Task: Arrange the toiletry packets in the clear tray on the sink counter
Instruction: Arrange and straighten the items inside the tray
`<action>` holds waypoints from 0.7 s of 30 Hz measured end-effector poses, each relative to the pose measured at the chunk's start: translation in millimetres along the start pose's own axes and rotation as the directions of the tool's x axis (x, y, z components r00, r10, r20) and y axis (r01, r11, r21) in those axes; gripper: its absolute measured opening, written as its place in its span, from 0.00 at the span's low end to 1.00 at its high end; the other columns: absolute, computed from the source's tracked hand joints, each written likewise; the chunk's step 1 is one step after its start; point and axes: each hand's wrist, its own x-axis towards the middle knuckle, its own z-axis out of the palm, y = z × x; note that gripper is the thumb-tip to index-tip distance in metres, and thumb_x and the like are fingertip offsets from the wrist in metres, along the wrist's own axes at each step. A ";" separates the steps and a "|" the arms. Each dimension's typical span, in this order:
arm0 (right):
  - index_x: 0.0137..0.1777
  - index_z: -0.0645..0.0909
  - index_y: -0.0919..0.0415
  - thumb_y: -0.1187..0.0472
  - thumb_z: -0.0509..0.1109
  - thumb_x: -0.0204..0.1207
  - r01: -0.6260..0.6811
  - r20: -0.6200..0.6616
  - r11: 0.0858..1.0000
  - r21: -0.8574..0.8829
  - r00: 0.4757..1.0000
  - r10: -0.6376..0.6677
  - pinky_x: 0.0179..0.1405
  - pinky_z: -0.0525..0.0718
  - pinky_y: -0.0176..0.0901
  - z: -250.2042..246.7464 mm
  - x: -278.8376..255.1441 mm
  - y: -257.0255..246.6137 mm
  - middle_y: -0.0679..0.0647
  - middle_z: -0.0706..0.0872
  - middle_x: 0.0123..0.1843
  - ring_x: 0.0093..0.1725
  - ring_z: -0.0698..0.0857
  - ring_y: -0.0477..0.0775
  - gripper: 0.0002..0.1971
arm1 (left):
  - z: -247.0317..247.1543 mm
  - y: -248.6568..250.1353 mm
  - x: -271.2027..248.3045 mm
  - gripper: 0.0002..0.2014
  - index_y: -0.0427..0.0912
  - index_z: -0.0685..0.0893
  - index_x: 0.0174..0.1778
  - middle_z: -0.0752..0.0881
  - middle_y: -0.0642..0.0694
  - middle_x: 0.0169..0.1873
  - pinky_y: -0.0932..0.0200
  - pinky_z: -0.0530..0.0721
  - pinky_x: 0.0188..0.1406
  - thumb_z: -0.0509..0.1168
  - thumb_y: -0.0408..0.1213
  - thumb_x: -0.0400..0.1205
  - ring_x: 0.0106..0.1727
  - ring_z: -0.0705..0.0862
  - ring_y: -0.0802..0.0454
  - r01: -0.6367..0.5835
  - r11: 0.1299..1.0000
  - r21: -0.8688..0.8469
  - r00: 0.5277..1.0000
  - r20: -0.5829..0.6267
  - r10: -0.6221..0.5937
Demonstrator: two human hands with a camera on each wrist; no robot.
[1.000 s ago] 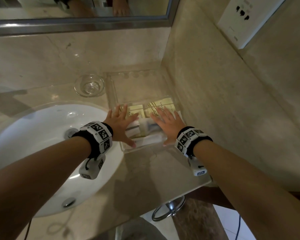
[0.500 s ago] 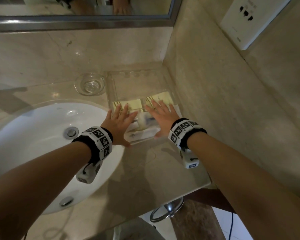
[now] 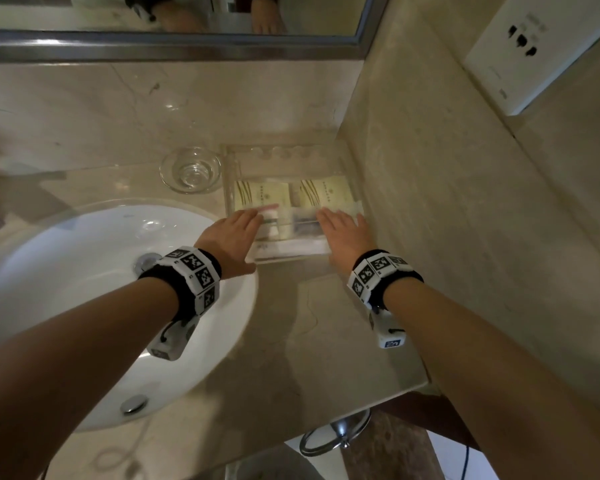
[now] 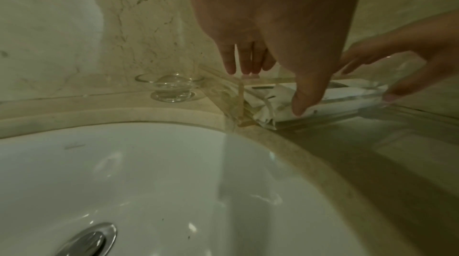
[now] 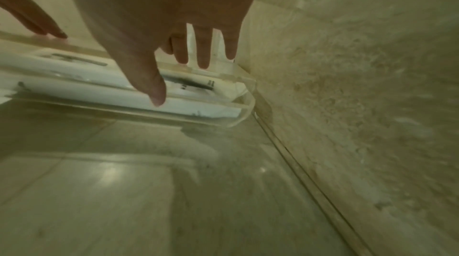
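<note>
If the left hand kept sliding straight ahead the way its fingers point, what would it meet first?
Probably the left yellow packet in the tray: the left hand points at it, fingertips already near its front edge. Height above it is unclear.

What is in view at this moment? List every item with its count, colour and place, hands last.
clear tray: one, transparent, on the counter in the corner by the right wall.
yellow packets: two, pale yellow, side by side in the tray's middle.
white packets: several, count unclear, at the tray's near end.
glass dish: one, clear, left of the tray.
sink: one, white, left of the counter.
mirror: one, metal-framed, above the backsplash.
socket plate: one, white, right wall.
left hand: open, fingers straight, at the tray's left edge.
right hand: open, fingers straight, at the tray's right edge.
</note>
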 end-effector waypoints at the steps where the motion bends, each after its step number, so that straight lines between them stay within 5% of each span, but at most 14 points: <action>1: 0.84 0.44 0.58 0.67 0.68 0.74 -0.006 -0.042 1.000 0.012 0.999 0.006 0.82 0.53 0.59 -2.3 2.5 1.4 0.53 0.51 0.85 0.83 0.56 0.58 0.44 | -2.0 -3.7 1.5 0.45 0.37 0.49 0.82 0.53 0.41 0.82 0.51 0.60 0.81 0.66 0.51 0.76 0.83 0.54 0.44 0.015 1.000 -0.008 1.000 -0.010 -0.015; 5: 0.81 0.53 0.59 0.63 0.69 0.73 0.024 -0.140 1.000 -0.014 0.990 -0.026 0.76 0.65 0.55 -5.0 11.4 3.3 0.55 0.63 0.79 0.74 0.68 0.60 0.39 | -0.2 -13.0 7.5 0.45 0.37 0.53 0.81 0.53 0.42 0.82 0.52 0.59 0.81 0.68 0.51 0.75 0.83 0.53 0.44 0.051 0.996 -0.077 0.998 -0.030 -0.054; 9: 0.80 0.57 0.60 0.65 0.67 0.76 0.031 -0.165 0.999 0.008 0.986 -0.030 0.77 0.64 0.57 -4.4 16.6 3.3 0.57 0.59 0.81 0.77 0.64 0.61 0.35 | -0.1 -13.5 10.3 0.42 0.37 0.52 0.81 0.51 0.41 0.83 0.50 0.67 0.77 0.65 0.49 0.78 0.84 0.50 0.46 0.054 0.997 -0.053 0.999 0.002 -0.054; 13: 0.77 0.63 0.62 0.69 0.62 0.78 0.028 -0.196 0.997 0.067 0.980 -0.014 0.75 0.69 0.56 -6.0 22.7 3.4 0.60 0.60 0.82 0.78 0.63 0.63 0.27 | -6.4 -16.4 14.2 0.31 0.37 0.62 0.77 0.61 0.42 0.79 0.48 0.79 0.64 0.63 0.44 0.80 0.80 0.60 0.45 0.044 0.999 0.007 0.997 -0.070 -0.044; 18: 0.73 0.68 0.64 0.74 0.59 0.76 -0.001 -0.270 0.999 0.038 0.963 0.011 0.57 0.78 0.57 -5.8 30.2 0.7 0.61 0.72 0.74 0.67 0.73 0.66 0.24 | -3.8 -16.0 20.7 0.27 0.37 0.66 0.73 0.67 0.42 0.73 0.50 0.80 0.57 0.62 0.42 0.80 0.75 0.65 0.44 0.059 0.998 0.015 0.991 -0.117 -0.057; 21: 0.53 0.83 0.67 0.79 0.76 0.55 0.030 -0.403 1.000 -0.001 0.915 -0.027 0.30 0.83 0.48 -7.0 36.4 -2.5 0.63 0.87 0.52 0.44 0.85 0.65 0.24 | -1.6 -15.6 25.2 0.24 0.35 0.71 0.69 0.73 0.40 0.69 0.49 0.81 0.51 0.64 0.39 0.78 0.71 0.71 0.41 0.065 0.998 0.004 0.985 -0.161 -0.064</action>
